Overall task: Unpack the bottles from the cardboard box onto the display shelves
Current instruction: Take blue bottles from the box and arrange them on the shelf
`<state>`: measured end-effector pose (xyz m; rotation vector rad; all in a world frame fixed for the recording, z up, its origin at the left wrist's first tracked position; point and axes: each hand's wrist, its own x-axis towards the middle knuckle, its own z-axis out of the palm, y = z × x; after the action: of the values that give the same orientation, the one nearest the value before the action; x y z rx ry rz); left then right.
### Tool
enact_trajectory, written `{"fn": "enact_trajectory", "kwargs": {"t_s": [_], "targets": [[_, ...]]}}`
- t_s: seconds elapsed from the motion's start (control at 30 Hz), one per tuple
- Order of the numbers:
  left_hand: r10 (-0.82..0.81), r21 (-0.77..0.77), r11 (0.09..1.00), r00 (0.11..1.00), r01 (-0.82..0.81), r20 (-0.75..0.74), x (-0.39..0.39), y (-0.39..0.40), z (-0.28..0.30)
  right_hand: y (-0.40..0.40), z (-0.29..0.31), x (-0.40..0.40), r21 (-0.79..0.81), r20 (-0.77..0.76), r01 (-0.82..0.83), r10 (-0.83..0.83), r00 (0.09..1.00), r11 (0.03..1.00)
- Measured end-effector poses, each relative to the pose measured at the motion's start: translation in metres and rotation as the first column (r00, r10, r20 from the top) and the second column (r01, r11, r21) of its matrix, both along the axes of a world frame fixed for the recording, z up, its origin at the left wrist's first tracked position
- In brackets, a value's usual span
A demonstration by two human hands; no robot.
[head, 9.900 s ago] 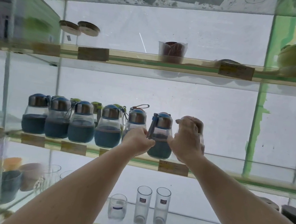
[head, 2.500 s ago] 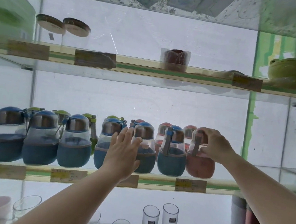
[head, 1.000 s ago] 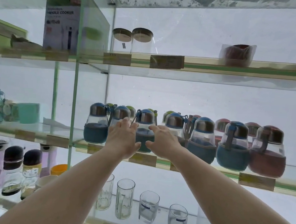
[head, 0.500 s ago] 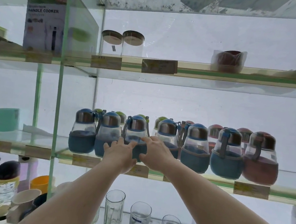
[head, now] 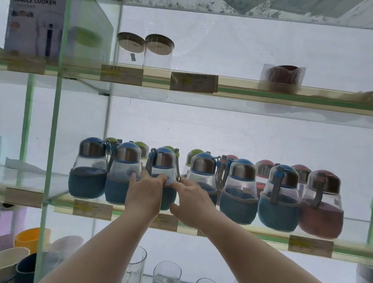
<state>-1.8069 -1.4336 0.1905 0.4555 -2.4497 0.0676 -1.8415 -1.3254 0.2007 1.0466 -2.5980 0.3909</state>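
Glass middle shelf (head: 263, 234) is carrying the row of bottles. Both hands are now lying lower on the third blue bottle (head: 164, 162) than a moment ago: left hand (head: 145, 193) and right hand (head: 192, 201) are cupping its sleeve from either side.

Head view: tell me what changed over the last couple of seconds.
The right hand let go of the red-sleeved bottle and moved left; both it and the left hand now hold the third blue-sleeved bottle. The camera panned left. The bottle row stayed on the glass shelf.
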Motion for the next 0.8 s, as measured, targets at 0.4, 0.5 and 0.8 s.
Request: {"fn": "enact_trajectory", "kwargs": {"t_s": [0.4, 0.5, 0.8], "targets": [[-0.024, 0.229, 0.973, 1.000, 0.023, 0.000, -0.004, -0.001, 0.003, -0.008, 0.005, 0.004, 0.046, -0.025, 0.050, -0.049, 0.998, 0.998], [-0.022, 0.224, 0.974, 1.000, 0.026, -0.022, 0.001, -0.001, 0.006, -0.010, 0.010, 0.009, -0.018, -0.022, 0.032, -0.032, 0.999, 0.999], [-0.005, 0.153, 0.988, 0.998, 0.013, -0.056, 0.038, -0.010, 0.019, -0.006, 0.024, 0.032, -0.060, -0.045, 0.035, -0.038, 0.998, 0.998]]}}
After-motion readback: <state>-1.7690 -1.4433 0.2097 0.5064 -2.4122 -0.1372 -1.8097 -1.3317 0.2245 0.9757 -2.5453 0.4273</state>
